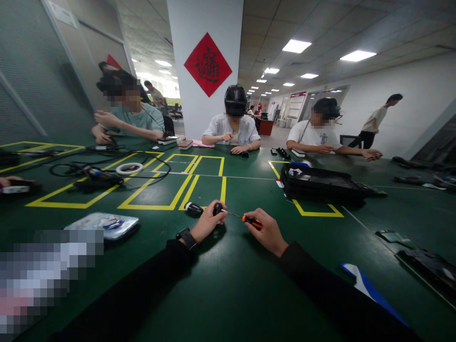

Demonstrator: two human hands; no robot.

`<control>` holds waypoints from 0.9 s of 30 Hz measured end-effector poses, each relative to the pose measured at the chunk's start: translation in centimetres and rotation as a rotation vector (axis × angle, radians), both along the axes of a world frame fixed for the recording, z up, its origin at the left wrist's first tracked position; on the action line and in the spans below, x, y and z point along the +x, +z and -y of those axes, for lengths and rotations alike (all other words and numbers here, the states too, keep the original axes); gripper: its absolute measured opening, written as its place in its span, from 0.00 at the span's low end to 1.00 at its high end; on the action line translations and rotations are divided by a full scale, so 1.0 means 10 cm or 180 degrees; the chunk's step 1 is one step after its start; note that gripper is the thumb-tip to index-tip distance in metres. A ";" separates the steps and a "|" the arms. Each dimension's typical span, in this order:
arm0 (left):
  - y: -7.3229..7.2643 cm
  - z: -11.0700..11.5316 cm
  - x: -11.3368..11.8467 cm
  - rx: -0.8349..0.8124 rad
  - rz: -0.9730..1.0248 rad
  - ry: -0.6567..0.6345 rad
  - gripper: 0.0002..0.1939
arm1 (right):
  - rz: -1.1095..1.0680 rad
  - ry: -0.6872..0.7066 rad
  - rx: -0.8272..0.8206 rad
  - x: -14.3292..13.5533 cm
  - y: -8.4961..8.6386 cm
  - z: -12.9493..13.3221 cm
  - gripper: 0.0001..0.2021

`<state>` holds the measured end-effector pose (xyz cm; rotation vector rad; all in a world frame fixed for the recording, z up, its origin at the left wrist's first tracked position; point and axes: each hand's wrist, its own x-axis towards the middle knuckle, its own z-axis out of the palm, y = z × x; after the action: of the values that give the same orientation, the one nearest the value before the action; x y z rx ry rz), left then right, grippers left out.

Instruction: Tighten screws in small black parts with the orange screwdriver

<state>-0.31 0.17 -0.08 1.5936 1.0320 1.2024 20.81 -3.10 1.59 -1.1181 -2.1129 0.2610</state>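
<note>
My right hand [266,232] grips the orange and black handle of a screwdriver [252,222]. The thin metal shaft points left and its tip meets a small black rounded part [217,208]. Closed around that part are the fingers of my left hand [208,222], which has a dark watch on its wrist. The part's exact kind does not show. Just left of my left hand, a black and white rounded piece [193,209] lies on the green table [228,285].
Yellow tape rectangles [146,207] mark the table. Black cables [74,168] and a white ring [129,168] lie at left, near a patterned tin-like case [107,225]. A black tray [320,183] stands at right, with a blue-white piece [370,289] nearer. Several people sit opposite.
</note>
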 end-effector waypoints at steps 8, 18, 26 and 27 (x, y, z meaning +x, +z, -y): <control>0.03 0.02 0.00 0.0004 -0.0037 -0.0037 0.11 | 0.0349 -0.0284 -0.0174 0.00 -0.09 -0.06 0.12; -0.01 0.00 0.01 0.0053 -0.0125 -0.0105 0.10 | 0.0770 0.0004 -0.0056 -0.02 -0.07 -0.10 0.09; 0.00 0.00 -0.01 0.0041 -0.0119 -0.0118 0.10 | 0.0718 0.0053 -0.0182 -0.03 -0.11 -0.12 0.07; 0.00 0.00 -0.01 0.0047 -0.0116 -0.0128 0.10 | 0.0713 0.0035 -0.0178 -0.03 -0.11 -0.12 0.07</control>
<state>-0.38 0.21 -0.05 1.6459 1.0116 1.1603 20.53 -1.92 0.44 -1.2170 -2.3210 0.2091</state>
